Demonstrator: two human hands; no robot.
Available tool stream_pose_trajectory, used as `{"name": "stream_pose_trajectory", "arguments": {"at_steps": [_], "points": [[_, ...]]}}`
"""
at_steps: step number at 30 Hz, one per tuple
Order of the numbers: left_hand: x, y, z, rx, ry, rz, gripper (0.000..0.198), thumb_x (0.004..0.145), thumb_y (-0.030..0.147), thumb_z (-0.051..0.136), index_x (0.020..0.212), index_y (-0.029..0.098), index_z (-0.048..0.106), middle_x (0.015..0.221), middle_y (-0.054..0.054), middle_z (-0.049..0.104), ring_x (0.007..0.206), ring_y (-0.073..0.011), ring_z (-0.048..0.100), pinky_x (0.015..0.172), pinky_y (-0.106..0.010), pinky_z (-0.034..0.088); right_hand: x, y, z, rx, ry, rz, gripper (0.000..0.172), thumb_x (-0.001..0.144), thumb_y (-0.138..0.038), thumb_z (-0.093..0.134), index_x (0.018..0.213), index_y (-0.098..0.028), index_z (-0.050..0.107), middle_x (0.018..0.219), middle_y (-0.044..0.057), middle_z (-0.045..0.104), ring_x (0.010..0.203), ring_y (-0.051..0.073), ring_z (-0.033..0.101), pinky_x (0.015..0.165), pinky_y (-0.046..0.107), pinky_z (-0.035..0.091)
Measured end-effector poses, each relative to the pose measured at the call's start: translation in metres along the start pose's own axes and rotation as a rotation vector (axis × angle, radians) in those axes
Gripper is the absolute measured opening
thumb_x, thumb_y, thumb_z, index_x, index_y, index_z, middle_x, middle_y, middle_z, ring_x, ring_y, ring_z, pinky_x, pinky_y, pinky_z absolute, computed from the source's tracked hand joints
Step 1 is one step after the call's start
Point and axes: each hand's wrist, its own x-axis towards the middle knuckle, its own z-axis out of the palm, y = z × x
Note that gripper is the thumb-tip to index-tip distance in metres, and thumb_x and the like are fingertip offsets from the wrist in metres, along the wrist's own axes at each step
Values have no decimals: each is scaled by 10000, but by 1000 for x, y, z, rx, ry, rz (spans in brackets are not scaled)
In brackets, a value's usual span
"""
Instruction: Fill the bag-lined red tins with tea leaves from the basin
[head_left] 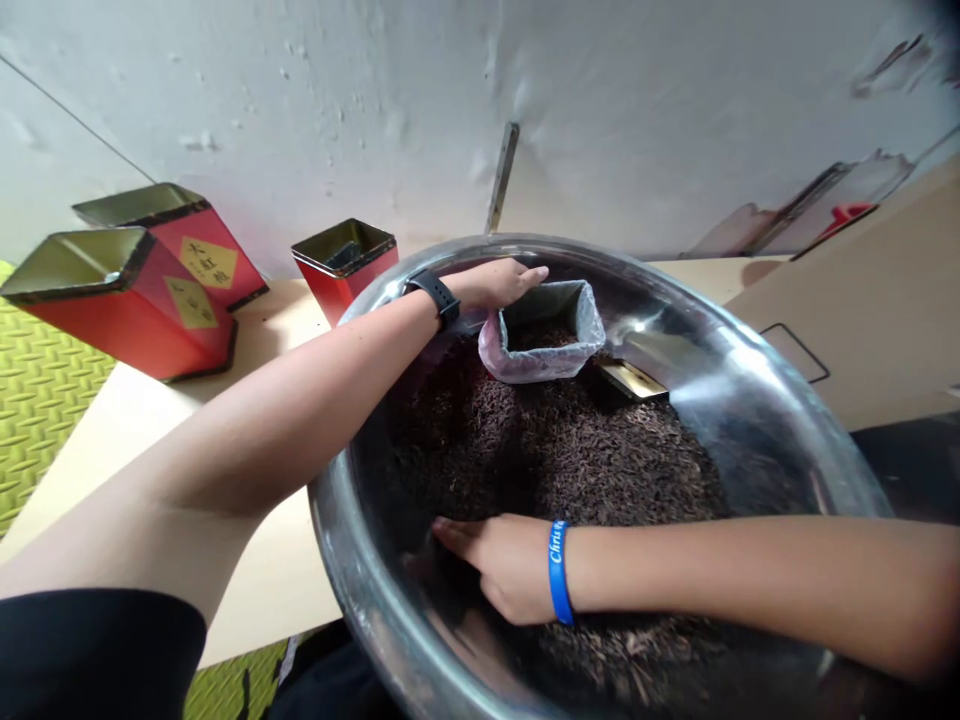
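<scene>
A large steel basin [787,400] holds a heap of dark loose tea leaves [570,450]. At its far side a tin lined with a clear plastic bag [541,345] stands in the leaves, partly filled. My left hand [499,283], with a black watch on the wrist, rests on the bag's far left rim, fingers stretched flat. My right hand [491,560], with a blue wristband, lies in the leaves near the basin's front left wall, fingers together and pointing left. A gold scoop or lid [634,380] lies on the leaves right of the bag.
Three open red tins stand on the pale table [255,560]: two large ones [124,300] [195,250] at the left, one smaller [341,262] behind the basin. A green mat [37,400] lies far left. A white wall is close behind.
</scene>
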Motion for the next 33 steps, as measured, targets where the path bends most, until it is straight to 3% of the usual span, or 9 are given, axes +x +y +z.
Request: {"name": "stream_pose_trajectory", "arguments": {"at_steps": [4, 6, 9, 14, 18, 21, 24, 29, 33], "points": [[-1, 0, 1, -42, 2, 23, 638, 842, 601, 189, 926, 133, 615, 945, -90, 622, 847, -192, 542, 780, -266, 386, -2, 25, 7, -317, -29, 15, 499, 778, -206, 448, 1272, -135, 447, 1180, 123, 567, 937, 227, 579, 932, 441, 350], [-3, 2, 1, -75, -4, -6, 619, 837, 603, 198, 919, 152, 615, 938, -74, 626, 841, -187, 542, 770, -256, 390, -1, 42, -6, -445, -47, 54, 399, 791, -261, 468, 1180, -206, 538, 1082, 80, 621, 936, 231, 575, 984, 511, 253], [-7, 6, 0, -103, -13, -51, 586, 839, 586, 208, 937, 173, 612, 944, -59, 626, 864, -192, 539, 780, -262, 388, 0, 66, -33, -606, -35, 193, 354, 815, -374, 446, 1070, -193, 611, 971, 96, 651, 980, 255, 552, 991, 541, 189], [-9, 7, 0, -103, -2, -29, 590, 838, 582, 204, 908, 168, 618, 962, -70, 622, 868, -201, 539, 781, -279, 383, -2, 85, -59, -651, -60, 252, 380, 814, -430, 435, 1064, -208, 616, 1078, 86, 627, 1174, 273, 422, 1003, 566, 83], [-7, 7, 1, -86, -2, -40, 613, 836, 596, 192, 949, 163, 612, 953, -62, 619, 908, -209, 518, 802, -281, 370, -3, 83, -61, -594, -112, 195, 372, 811, -407, 462, 1077, -200, 620, 1127, 90, 606, 1180, 283, 423, 1010, 551, 84], [-4, 4, 2, -72, -1, -1, 650, 826, 631, 195, 978, 151, 607, 964, -67, 610, 891, -201, 501, 827, -305, 358, 4, 77, -59, -512, -123, 90, 330, 812, -336, 472, 1017, -151, 651, 1062, 101, 629, 1074, 244, 511, 1001, 444, 218], [-1, 1, 2, -59, -7, 16, 680, 819, 654, 177, 961, 148, 609, 964, -79, 607, 878, -201, 498, 836, -322, 351, 16, 70, -54, -255, -153, -15, 328, 820, -291, 467, 1053, -137, 639, 1050, 77, 637, 985, 164, 557, 903, 272, 355], [-2, 3, 1, -3, 2, 36, 667, 833, 629, 163, 905, 137, 609, 961, -98, 603, 890, -214, 519, 823, -299, 352, 38, 61, -44, 184, -325, 233, 366, 794, -297, 486, 1090, -135, 628, 1059, 46, 645, 959, 151, 575, 805, 216, 404], [-3, 4, 1, 21, -8, 13, 666, 837, 621, 160, 916, 136, 610, 976, -91, 604, 889, -207, 522, 808, -274, 349, 57, 63, -36, 328, -524, 339, 357, 810, -321, 441, 1042, -146, 648, 981, 38, 663, 839, 144, 604, 682, 223, 442]]}}
